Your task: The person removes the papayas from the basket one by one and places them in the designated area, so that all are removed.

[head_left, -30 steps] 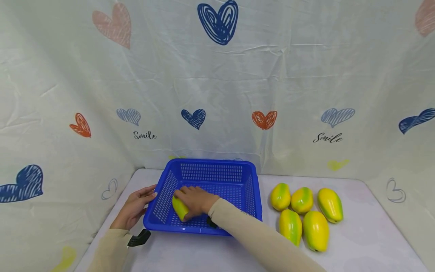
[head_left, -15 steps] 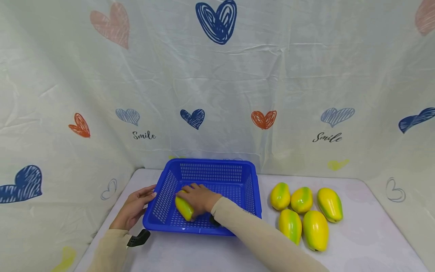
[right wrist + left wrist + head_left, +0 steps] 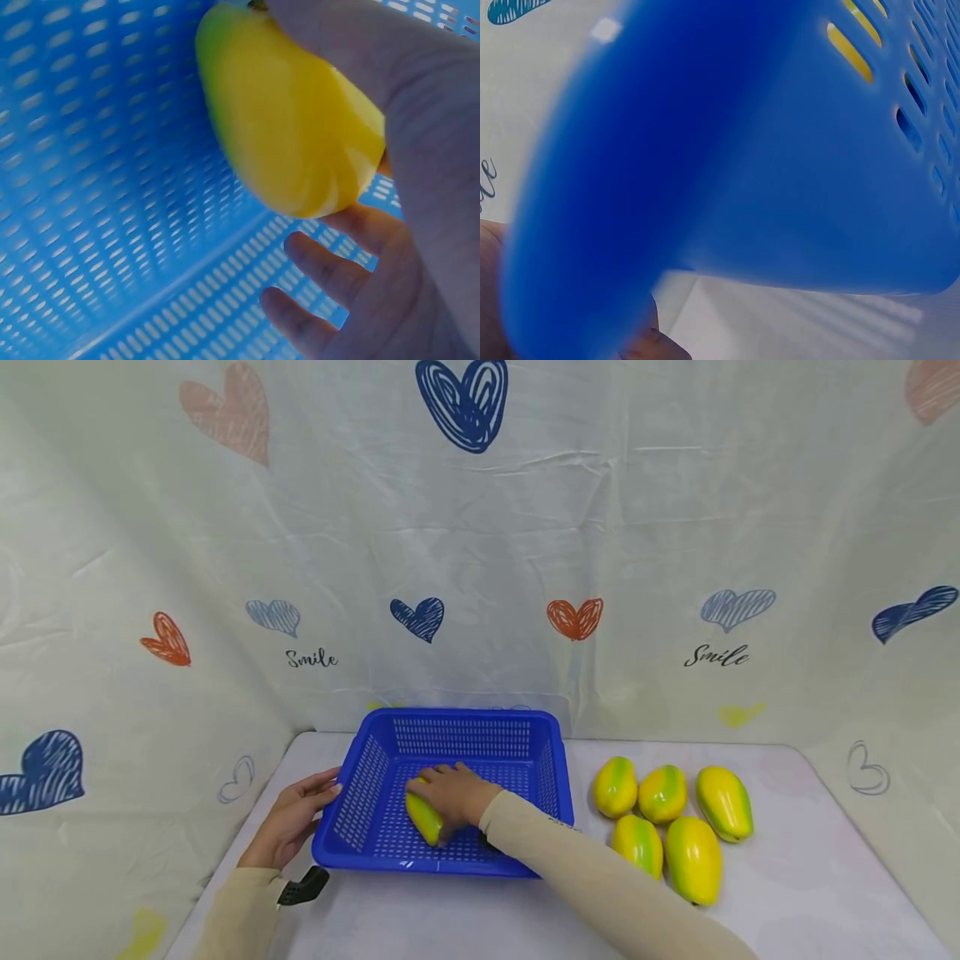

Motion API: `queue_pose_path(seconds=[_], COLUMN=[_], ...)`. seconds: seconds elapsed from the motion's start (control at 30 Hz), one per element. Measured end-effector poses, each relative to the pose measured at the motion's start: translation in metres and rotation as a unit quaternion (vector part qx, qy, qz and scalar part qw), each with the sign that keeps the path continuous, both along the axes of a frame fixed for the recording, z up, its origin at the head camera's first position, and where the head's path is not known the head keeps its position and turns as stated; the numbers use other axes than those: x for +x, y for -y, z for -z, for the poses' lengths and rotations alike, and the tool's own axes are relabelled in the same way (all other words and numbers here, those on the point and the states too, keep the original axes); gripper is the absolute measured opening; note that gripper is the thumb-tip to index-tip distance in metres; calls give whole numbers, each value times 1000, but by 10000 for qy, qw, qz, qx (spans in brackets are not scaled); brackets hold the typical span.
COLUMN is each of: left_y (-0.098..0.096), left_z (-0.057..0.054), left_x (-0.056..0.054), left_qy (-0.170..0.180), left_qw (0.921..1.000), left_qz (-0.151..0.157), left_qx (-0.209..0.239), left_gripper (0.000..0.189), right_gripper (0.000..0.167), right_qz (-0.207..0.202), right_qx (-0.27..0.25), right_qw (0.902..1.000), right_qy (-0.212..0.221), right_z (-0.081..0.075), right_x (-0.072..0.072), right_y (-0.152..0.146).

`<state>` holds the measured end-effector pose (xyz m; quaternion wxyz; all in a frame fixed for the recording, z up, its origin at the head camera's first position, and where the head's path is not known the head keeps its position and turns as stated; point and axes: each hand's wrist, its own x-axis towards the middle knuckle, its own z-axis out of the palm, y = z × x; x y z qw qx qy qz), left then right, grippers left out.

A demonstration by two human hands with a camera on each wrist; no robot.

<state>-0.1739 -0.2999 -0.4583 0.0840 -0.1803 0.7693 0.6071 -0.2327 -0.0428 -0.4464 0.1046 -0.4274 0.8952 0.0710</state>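
Reaching across into the basket [image 3: 450, 727], the right hand [image 3: 453, 793] lies over a papaya [image 3: 423, 818] on the perforated floor, towards the left wall. In the right wrist view the thumb and palm wrap the fruit [image 3: 292, 127] from above while the other fingers [image 3: 330, 270] spread loosely beneath it, so the hold looks light, more a cupping than a firm clasp; I judge the fruit is resting on the floor, though the contact itself is hidden.

Beside the basket's left wall the left hand [image 3: 292, 818] rests with its fingers straight against the rim, holding nothing. Placed so, it likely steadies the light plastic basket against sliding while the other arm works inside. The left wrist view is filled with the blurred blue wall [image 3: 780, 187], with yellow showing through two slots.

To the right of the basket, apart from it, five more papayas [image 3: 663, 822] lie in a close cluster on the table [image 3: 787, 893], within easy reach of the right arm. A heart-printed cloth [image 3: 480, 568] hangs behind and to both sides.
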Motion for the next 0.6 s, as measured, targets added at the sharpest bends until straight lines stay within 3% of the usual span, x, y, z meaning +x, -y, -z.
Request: queue_pose_path(seconds=[0.6], left_y=[-1], left_z=[0], left_x=[0], left_qy=[16], left_qw=[10000], left_qz=[-6], left_qx=[-26], left_gripper=[62], right_gripper=[93], right_qz=[185], right_qx=[-70], right_qw=[9997], right_qy=[146], right_z=[0], right_x=[-3], right_y=[-24])
